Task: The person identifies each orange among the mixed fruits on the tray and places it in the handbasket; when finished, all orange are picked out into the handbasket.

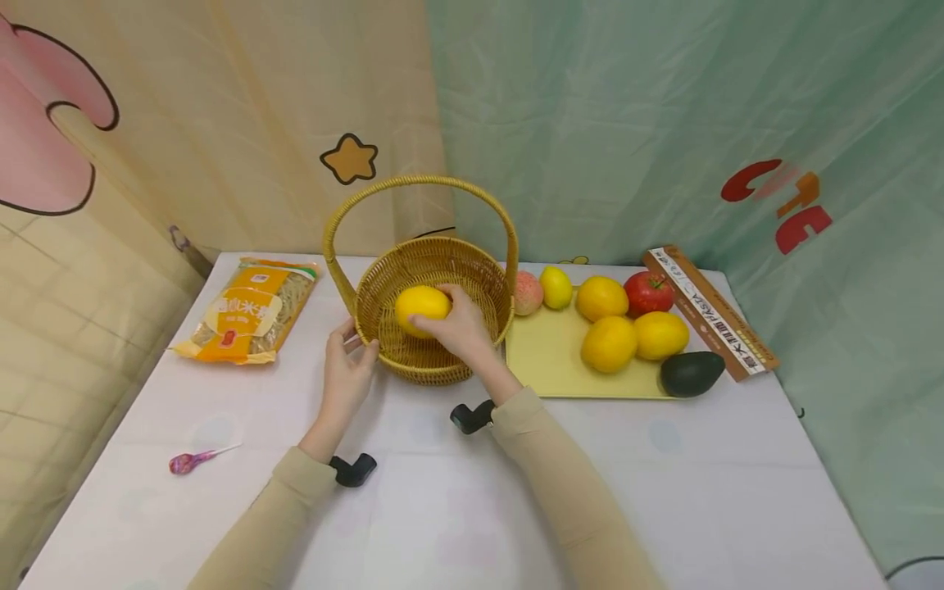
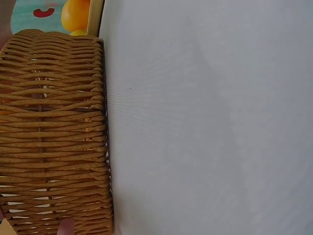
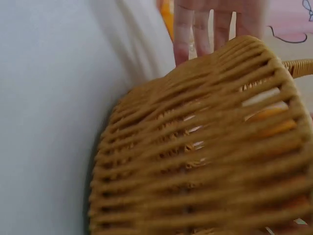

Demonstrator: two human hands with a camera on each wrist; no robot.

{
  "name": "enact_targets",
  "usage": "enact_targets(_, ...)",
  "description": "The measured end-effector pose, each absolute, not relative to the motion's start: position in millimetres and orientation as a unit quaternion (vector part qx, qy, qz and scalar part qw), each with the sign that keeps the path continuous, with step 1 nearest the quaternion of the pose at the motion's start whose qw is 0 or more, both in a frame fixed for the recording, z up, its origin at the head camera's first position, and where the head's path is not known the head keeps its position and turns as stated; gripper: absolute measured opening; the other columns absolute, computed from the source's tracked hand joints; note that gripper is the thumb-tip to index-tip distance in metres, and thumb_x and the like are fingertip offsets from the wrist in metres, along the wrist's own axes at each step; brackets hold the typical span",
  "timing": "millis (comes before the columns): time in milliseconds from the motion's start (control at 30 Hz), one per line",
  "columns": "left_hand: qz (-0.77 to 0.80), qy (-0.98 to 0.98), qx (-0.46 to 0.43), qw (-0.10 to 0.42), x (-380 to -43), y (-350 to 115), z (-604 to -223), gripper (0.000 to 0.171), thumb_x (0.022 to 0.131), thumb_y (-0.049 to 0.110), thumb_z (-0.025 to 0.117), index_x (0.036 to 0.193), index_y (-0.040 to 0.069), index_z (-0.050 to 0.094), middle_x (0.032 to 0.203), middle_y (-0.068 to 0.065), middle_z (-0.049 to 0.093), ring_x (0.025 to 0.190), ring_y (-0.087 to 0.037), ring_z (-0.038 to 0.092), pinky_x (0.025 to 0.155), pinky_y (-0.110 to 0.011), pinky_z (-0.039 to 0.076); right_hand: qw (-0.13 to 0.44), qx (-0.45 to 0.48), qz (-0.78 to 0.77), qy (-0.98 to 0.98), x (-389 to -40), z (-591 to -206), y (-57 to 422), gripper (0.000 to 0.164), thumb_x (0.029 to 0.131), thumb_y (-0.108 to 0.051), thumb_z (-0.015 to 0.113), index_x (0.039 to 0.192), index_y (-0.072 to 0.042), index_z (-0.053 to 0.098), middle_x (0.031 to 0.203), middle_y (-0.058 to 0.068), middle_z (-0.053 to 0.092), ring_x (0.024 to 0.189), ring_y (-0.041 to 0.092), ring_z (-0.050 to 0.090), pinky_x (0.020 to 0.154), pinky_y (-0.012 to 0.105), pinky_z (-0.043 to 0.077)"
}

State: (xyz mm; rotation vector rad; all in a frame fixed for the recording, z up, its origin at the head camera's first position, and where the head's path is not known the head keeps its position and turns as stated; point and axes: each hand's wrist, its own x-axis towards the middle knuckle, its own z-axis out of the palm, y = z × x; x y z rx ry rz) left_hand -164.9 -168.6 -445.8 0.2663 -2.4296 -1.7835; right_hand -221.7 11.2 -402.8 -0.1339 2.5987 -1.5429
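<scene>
In the head view my right hand [image 1: 463, 324] grips a yellow oval fruit [image 1: 420, 310] between thumb and fingers, inside the opening of a woven basket [image 1: 442, 374]. The basket has a tall arched handle [image 1: 420, 179]. At the basket's left side, my left hand [image 1: 347, 373] rests against the outer wall, thumb near the rim. The right wrist view shows the left hand's extended fingers [image 3: 199, 29] beside the basket wall [image 3: 195, 147]. A fingertip [image 2: 66, 227] touches the weave in the left wrist view, and the fruit is mostly hidden there.
Right of the basket, a yellow tray [image 1: 549, 360] bears a peach [image 1: 527, 293], a lemon [image 1: 555, 287], several yellow fruits [image 1: 609, 344], a red apple [image 1: 649, 292] and an avocado [image 1: 692, 374]. A pasta box [image 1: 708, 311] leans there. Noodles [image 1: 251, 311] and a lollipop [image 1: 193, 460] lie left.
</scene>
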Motion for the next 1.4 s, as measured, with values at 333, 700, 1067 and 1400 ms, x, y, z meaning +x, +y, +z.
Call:
enact_targets(333, -0.592, -0.799, 0.089, 0.062, -163, -163, -446, 0.059, 0.100, 0.010, 0.051, 0.151, -0.002, 0.023, 0.149, -0.023, 0.031, 0.134, -0.035, 0.040, 0.098, -0.047, 0.051, 0.102, -0.043, -0.449, 0.887, -228, -410, -20, 0.072, 0.085, -0.031, 0.078, 0.143, -0.005, 0.044, 0.140, 0.016, 0.051, 0.122, 0.030, 0.053, 0.101, 0.044, 0.049)
enact_targets(700, -0.597, -0.795, 0.094, 0.061, -161, -164, -446, 0.059, 0.101, 0.011, 0.050, 0.152, 0.000, 0.023, 0.150, -0.021, 0.031, 0.135, -0.034, 0.040, 0.099, -0.046, 0.051, 0.135, -0.058, -0.418, 0.897, -227, -410, -19, 0.079, 0.082, -0.037, 0.080, 0.145, -0.009, 0.042, 0.143, 0.014, 0.050, 0.122, 0.030, 0.054, 0.101, 0.045, 0.049)
enact_targets(1067, -0.596, -0.796, 0.097, 0.054, -162, -164, -445, 0.058, 0.101, 0.012, 0.049, 0.152, 0.002, 0.022, 0.151, -0.019, 0.030, 0.136, -0.031, 0.039, 0.100, -0.044, 0.051, 0.135, -0.088, -0.410, 0.898, -223, -396, 9, 0.077, 0.084, -0.041, 0.076, 0.147, -0.011, 0.043, 0.150, 0.012, 0.046, 0.135, 0.031, 0.046, 0.110, 0.048, 0.041)
enact_targets(1400, -0.596, -0.795, 0.097, 0.061, -161, -166, -447, 0.058, 0.100, 0.010, 0.050, 0.151, 0.001, 0.024, 0.150, -0.020, 0.031, 0.134, -0.031, 0.039, 0.080, -0.007, 0.047, 0.042, -0.094, -0.495, 0.862, -203, -378, 83, 0.055, 0.092, -0.034, 0.070, 0.138, -0.009, 0.053, 0.141, 0.009, 0.055, 0.132, 0.027, 0.050, 0.110, 0.043, 0.044)
